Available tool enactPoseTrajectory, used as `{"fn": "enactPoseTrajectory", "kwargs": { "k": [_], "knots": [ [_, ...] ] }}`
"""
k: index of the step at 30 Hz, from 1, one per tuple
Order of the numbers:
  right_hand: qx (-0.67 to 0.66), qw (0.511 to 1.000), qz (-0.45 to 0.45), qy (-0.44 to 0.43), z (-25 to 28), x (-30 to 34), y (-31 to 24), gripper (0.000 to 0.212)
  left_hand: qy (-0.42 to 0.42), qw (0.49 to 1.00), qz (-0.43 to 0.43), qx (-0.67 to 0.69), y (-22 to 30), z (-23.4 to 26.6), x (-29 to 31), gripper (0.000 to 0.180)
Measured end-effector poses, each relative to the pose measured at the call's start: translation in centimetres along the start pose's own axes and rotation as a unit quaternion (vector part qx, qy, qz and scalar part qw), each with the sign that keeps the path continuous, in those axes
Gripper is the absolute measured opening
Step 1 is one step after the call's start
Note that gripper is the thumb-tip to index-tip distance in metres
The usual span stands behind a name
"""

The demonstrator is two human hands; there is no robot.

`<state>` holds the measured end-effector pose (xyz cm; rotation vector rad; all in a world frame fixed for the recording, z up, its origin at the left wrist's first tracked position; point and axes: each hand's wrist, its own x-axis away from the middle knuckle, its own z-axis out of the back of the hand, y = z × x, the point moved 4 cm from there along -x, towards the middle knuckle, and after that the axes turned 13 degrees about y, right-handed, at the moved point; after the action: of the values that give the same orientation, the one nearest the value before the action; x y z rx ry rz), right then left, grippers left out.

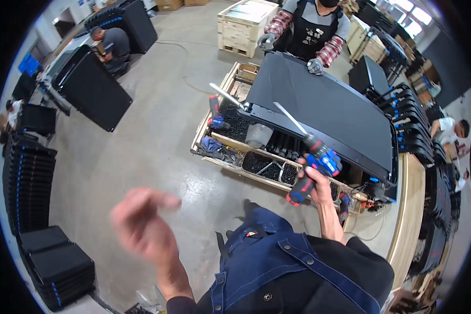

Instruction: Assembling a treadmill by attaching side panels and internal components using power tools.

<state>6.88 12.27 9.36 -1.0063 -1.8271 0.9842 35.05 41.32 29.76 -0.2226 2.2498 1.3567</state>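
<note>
My right hand (318, 183) is wrapped round the black-and-red handle of a blue cordless drill (322, 161). A long, thin bit points up and left from its chuck, above the near edge of a large black panel (319, 94). My left hand (146, 225) is raised over the floor at the left, away from the panel. Motion smears its fingers, so I cannot tell how they are held or if anything is in them. The panel lies over a wooden parts crate (220, 138), where a second cordless drill (217, 118) rests among black screws.
Across the panel stands a co-worker (319, 31) in an apron, one gloved hand on its edge. A light wooden crate (243, 26) is behind. Stacked black panels (29, 183) line the left, and more black frames (411, 120) the right. Another person (112, 47) crouches far left.
</note>
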Motion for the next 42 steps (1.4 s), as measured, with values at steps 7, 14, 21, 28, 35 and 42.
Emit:
{"fn": "enactPoseTrajectory", "kwargs": {
  "k": [7, 14, 21, 28, 35, 42],
  "knots": [
    [0.062, 0.997, -0.02, -0.045, -17.0, -6.4, 8.1, 0.057, -0.372, 0.91, 0.163, 0.079, 6.0, 0.9, -17.5, 0.024],
    [-0.04, 0.998, -0.046, -0.008, -32.6, -15.4, 13.0, 0.032, -0.177, 0.968, 0.034, 0.174, -5.6, -2.2, -27.1, 0.013],
    [-0.052, 0.984, 0.036, 0.168, -36.7, -20.5, 15.7, 0.028, -0.267, 0.864, 0.293, -0.311, -46.2, 20.9, -31.9, 0.038],
    [-0.033, 0.901, 0.119, 0.417, -40.1, -23.8, 18.5, 0.025, -0.186, 0.674, 0.679, -0.223, -63.3, 42.4, -33.9, 0.024],
    [-0.055, 0.851, 0.166, 0.495, -46.8, -29.8, 16.6, 0.023, -0.314, 0.707, 0.555, -0.305, -78.2, 23.8, -47.8, 0.033],
    [0.118, 0.739, 0.225, 0.624, -43.6, -41.6, 13.5, 0.017, -0.483, 0.707, 0.457, -0.243, -83.8, -6.8, -51.4, 0.052]
  ]
}}
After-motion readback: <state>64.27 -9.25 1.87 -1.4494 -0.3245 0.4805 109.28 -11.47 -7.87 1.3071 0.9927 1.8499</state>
